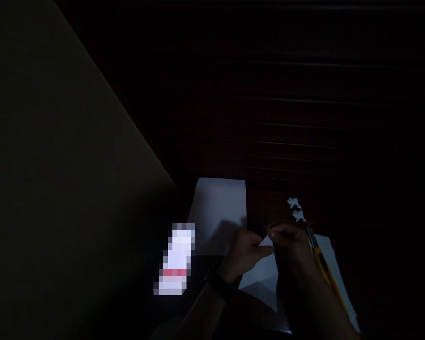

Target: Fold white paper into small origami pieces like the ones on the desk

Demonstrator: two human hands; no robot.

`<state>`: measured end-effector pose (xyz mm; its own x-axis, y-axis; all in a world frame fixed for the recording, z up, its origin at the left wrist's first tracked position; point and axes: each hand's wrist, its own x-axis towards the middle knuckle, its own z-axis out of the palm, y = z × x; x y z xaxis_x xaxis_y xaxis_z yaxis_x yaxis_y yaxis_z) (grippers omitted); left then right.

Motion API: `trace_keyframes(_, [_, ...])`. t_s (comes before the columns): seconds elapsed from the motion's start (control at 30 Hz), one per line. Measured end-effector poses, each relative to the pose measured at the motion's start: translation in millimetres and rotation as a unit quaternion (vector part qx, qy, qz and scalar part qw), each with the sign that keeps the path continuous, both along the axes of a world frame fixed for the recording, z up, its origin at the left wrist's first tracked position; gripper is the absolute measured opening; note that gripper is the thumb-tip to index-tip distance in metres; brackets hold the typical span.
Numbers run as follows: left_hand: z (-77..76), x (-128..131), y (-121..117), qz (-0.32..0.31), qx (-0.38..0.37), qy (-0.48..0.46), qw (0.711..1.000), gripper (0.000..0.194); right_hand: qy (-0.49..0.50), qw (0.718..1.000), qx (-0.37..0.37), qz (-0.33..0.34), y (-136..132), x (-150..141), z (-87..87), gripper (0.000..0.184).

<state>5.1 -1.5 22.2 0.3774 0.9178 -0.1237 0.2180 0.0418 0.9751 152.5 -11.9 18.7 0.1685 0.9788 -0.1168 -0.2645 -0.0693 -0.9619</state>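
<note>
A white sheet of paper (262, 275) hangs between my hands, with one corner at my fingers. My left hand (246, 250), a dark band on its wrist, is closed on the sheet with the thumb lying along its upper part. The fingers of my right hand (291, 242) are pinched together at the sheet's top corner. Dim light hides the exact grip of the fingertips. Beside my right forearm lies a yellow utility knife (326, 270) with its blade showing. Just beyond the blade are small folded white paper pieces (296, 210).
White paper (217, 205) lies on the dark table at the back left. More white paper (336, 264) is under the knife at the right. A bright, blurred-out screen (177, 257) glows left of my left hand. A plain wall (63, 170) rises at the left.
</note>
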Motion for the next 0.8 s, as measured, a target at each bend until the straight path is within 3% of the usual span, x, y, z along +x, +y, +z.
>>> trace_keyframes(0.23, [-2.2, 2.6, 0.3, 0.025, 0.024, 0.014, 0.999, 0.048, 0.026, 0.998, -0.040, 0.032, -2.2, -4.1, -1.9, 0.009])
trace_keyframes(0.5, [12.7, -0.1, 0.2, -0.071, -0.009, -0.057, 0.996, 0.045, 0.124, 0.992, -0.031, 0.016, -2.4, 0.1, 3.2, 0.014])
trace_keyframes(0.67, [14.6, -2.7, 2.8, -0.110, -0.038, -0.086, 0.990, 0.047, 0.139, 0.989, -0.045, -0.021, -1.6, 0.6, 0.5, 0.015])
trace_keyframes(0.8, [11.8, -2.0, -1.1, -0.149, -0.092, -0.075, 0.982, 0.048, 0.180, 0.981, -0.008, -0.074, 4.6, 14.1, -3.0, 0.014])
